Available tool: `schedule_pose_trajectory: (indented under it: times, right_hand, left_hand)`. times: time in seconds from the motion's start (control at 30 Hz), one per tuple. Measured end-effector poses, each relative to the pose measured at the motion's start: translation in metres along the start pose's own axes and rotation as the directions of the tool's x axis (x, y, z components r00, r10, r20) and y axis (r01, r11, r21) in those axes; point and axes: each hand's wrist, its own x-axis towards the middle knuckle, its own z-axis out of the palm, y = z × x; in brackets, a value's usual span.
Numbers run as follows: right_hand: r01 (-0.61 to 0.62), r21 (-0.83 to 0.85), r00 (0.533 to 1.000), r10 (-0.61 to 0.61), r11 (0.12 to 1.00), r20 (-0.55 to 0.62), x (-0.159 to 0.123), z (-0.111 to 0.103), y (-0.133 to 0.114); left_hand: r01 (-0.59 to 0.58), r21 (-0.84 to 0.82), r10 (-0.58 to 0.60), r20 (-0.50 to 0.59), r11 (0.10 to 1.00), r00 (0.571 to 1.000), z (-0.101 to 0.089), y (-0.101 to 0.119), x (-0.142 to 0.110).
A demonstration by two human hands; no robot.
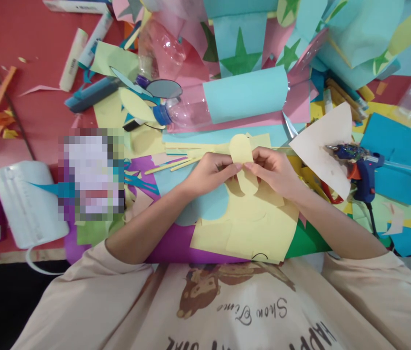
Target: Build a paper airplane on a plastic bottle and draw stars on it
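One yellow cutout [242, 149], between left hand [214, 171] and right hand [274, 167], seemingly pinched.

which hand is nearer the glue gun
Right. The right hand is left of the glue gun, not touching it; the left hand is farther left.

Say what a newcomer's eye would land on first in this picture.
Likely the clear bottle wrapped in light-blue paper, lying on its side above centre. Next, the rounded yellow paper strip pinched between left hand and right hand, mid-picture. At right, a dark-blue glue gun overlaps pale paper.
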Motion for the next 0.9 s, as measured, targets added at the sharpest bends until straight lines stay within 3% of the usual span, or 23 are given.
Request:
schedule_pose_trajectory:
  times: [0.33,0.9]
  right_hand:
    - [0.005,0.027,1.0,-0.005,1.0,-0.005,-0.0002,0.0009,-0.0014]
    - [-0.038,0.012,0.999,0.038,0.999,0.021,-0.0011,0.0009,-0.0063]
  left_hand:
    - [0.051,-0.071,-0.05,0.006,0.996,0.999,-0.0006,0.0003,0.0004]
    - [-0.011,-0.028,0.01,-0.029,1.0,1.0,-0.0002,-0.0012,-0.0004]
